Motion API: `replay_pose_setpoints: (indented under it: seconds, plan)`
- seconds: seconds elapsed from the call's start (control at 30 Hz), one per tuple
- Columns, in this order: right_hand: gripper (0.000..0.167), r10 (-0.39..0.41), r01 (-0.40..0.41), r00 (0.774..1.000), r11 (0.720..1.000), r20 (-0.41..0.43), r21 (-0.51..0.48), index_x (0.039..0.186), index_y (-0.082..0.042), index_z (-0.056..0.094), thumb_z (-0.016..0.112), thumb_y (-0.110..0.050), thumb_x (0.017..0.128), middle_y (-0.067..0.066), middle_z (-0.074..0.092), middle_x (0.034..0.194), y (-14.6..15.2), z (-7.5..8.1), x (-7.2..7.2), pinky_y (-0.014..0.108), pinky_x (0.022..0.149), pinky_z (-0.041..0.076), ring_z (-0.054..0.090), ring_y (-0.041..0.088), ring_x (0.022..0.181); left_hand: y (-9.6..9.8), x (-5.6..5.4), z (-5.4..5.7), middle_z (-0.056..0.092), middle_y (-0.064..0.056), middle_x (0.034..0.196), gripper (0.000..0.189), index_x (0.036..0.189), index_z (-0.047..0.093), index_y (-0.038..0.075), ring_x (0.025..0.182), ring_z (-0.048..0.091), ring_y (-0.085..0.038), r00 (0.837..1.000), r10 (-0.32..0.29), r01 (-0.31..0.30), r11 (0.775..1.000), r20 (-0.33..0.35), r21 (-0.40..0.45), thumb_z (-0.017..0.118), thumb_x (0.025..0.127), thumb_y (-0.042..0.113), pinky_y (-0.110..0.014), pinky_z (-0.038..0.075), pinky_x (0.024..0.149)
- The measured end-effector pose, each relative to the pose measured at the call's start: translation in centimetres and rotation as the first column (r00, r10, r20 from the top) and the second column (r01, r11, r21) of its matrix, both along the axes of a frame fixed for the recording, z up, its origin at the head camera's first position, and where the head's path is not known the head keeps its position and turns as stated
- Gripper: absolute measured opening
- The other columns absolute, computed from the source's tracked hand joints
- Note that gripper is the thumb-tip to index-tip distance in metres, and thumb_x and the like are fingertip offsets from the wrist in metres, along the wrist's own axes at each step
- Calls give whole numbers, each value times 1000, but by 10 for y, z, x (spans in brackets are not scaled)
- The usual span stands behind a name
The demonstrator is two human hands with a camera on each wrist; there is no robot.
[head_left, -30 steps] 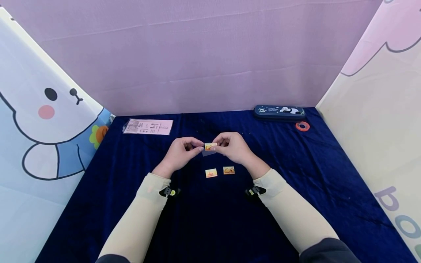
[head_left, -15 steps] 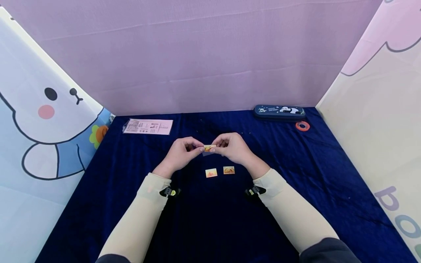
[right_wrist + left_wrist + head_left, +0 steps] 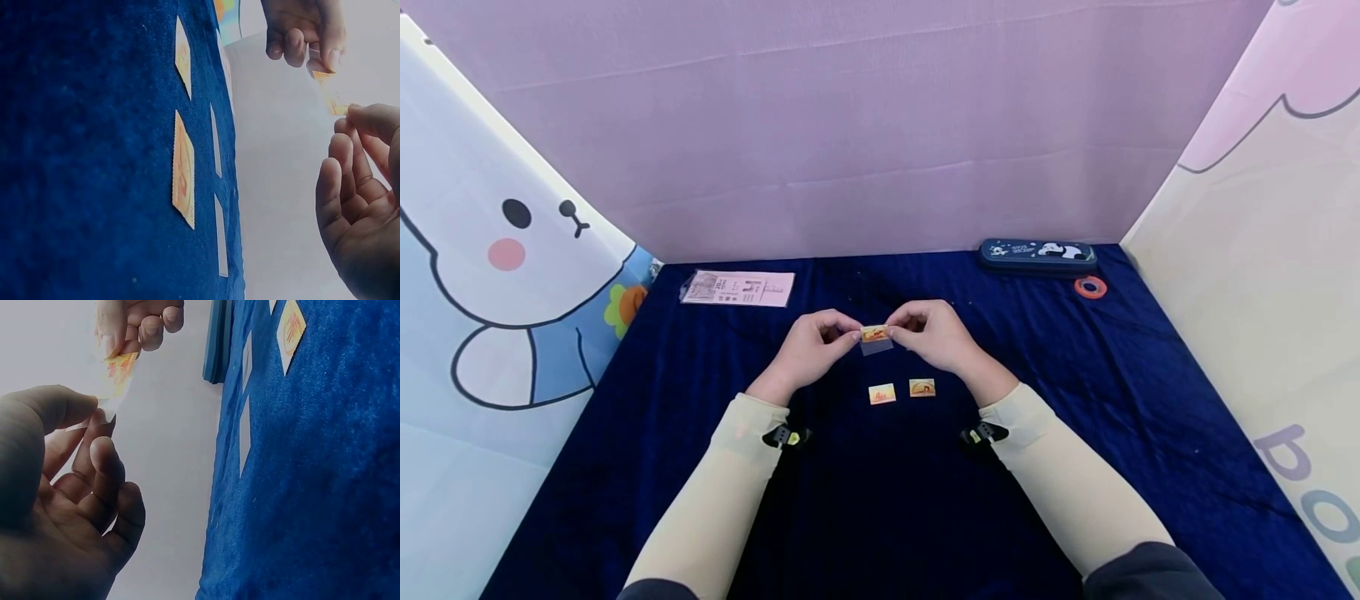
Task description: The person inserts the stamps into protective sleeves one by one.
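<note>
Between both hands is a small orange-yellow postage stamp (image 3: 874, 333), held up over the blue cloth. A clear plastic sleeve (image 3: 877, 347) shows just below its lower edge in the head view. My left hand (image 3: 812, 346) pinches the left end between thumb and forefinger, where clear film (image 3: 107, 414) shows at the tips. My right hand (image 3: 936, 337) pinches the stamp's right end with thumb and forefinger, the other fingers curled. Nearer to me, two more stamps lie flat: a pale yellow stamp (image 3: 882, 394) and an orange stamp (image 3: 922, 388).
Two thin pale slips (image 3: 215, 140) lie on the cloth beyond the stamps in the wrist views. A pink printed card (image 3: 741, 289) lies at the back left. At the back right are a navy panda pencil case (image 3: 1037, 258) and a red tape roll (image 3: 1090, 287). Fabric walls surround the table.
The held stamp has tipped so more of its face and of the clear sleeve below it shows. It has shifted slightly left, and the right thumb covers less of it.
</note>
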State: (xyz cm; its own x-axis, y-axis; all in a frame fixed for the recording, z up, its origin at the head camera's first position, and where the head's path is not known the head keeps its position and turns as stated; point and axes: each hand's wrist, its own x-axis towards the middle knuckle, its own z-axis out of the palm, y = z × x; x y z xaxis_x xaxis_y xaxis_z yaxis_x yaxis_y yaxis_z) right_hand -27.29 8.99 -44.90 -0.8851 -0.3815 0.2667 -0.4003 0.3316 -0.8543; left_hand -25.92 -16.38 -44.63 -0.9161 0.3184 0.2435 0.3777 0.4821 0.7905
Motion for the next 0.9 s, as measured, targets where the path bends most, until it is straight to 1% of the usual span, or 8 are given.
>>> replay_pose_setpoints:
  seconds: [0.2,0.37,0.5,0.7,0.8,0.9]
  plan:
    - [4,-12,12,1000,1000,-11,13,99,-18,83,80,-18,96,-3,72,82,-1,-2,-1,32,59,49,60,21,67,1,0,0,69,1,91,10,107,81,16,64,53,-21,1000,-8,8,1000,-19,4,74,99,13,-30,44,55]
    - [7,-15,16,1000,1000,-13,13,102,-16,83,78,-15,97,-2,72,83,0,-2,-1,32,59,50,60,20,67,1,0,1,69,2,91,12,109,81,17,64,51,-21,1000,0,0,1000,-20,8,75,99,14,-30,42,56]
    - [8,-2,2,1000,1000,-9,5,103,-15,82,77,-14,98,0,72,83,0,-3,-2,32,59,50,60,20,67,1,0,1,70,2,91,12,110,81,18,63,51,-21,1000,4,-4,1000,-10,8,75,100,15,-30,42,55]
    - [8,44,-44,999,999,17,-18,102,-15,82,75,-14,99,11,73,83,0,-2,-2,32,59,50,63,23,66,1,0,1,72,2,93,12,110,80,19,64,53,-22,1000,5,-5,1000,11,10,75,100,17,-31,43,54]
    - [7,51,-50,998,999,27,-21,101,-16,82,75,-14,99,8,72,81,-1,-2,-2,31,58,50,63,23,66,1,0,2,72,2,92,12,110,80,20,64,53,-22,1000,9,-9,1000,20,12,75,100,17,-31,43,54]
    - [7,52,-51,998,998,44,-21,100,-16,81,75,-14,99,7,71,79,-1,-2,-2,31,55,49,62,23,64,1,0,2,72,2,91,12,110,80,20,64,52,-23,1000,6,-6,1000,30,16,75,100,18,-31,43,54]
